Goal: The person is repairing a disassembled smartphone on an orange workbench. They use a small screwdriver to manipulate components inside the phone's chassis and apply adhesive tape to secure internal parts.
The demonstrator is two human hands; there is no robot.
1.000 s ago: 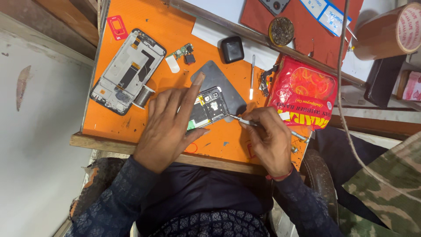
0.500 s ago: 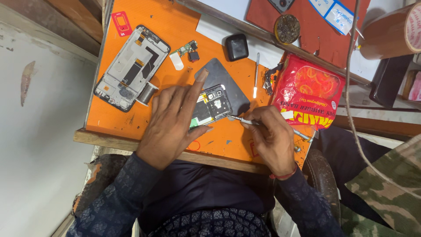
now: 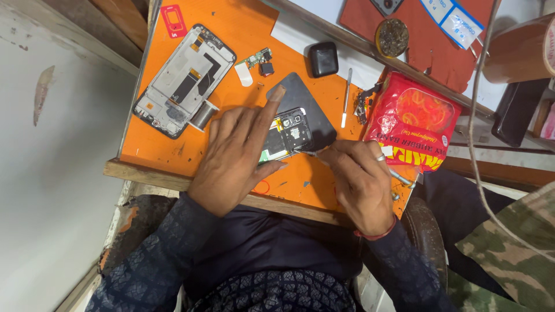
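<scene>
An opened phone (image 3: pixel 287 136) with its circuit boards showing lies on an orange mat (image 3: pixel 243 92), partly over a dark grey back cover (image 3: pixel 303 101). My left hand (image 3: pixel 237 156) rests flat on the phone's left part, its forefinger stretched up along the edge. A thin metal tool (image 3: pixel 309 153) is gripped in my right hand (image 3: pixel 361 179), with its tip touching the phone's lower right side.
A stripped phone frame (image 3: pixel 185 78) and a solder spool (image 3: pixel 202 115) lie at the upper left. A small circuit board (image 3: pixel 258 59), a black case (image 3: pixel 322 59), a metal spudger (image 3: pixel 346 104) and a red packet (image 3: pixel 413 121) lie nearby. The bench's wooden edge (image 3: pixel 150 178) runs below.
The view has shifted slightly down and left. Both hands stay on the phone, the tool tip still at its lower right side.
</scene>
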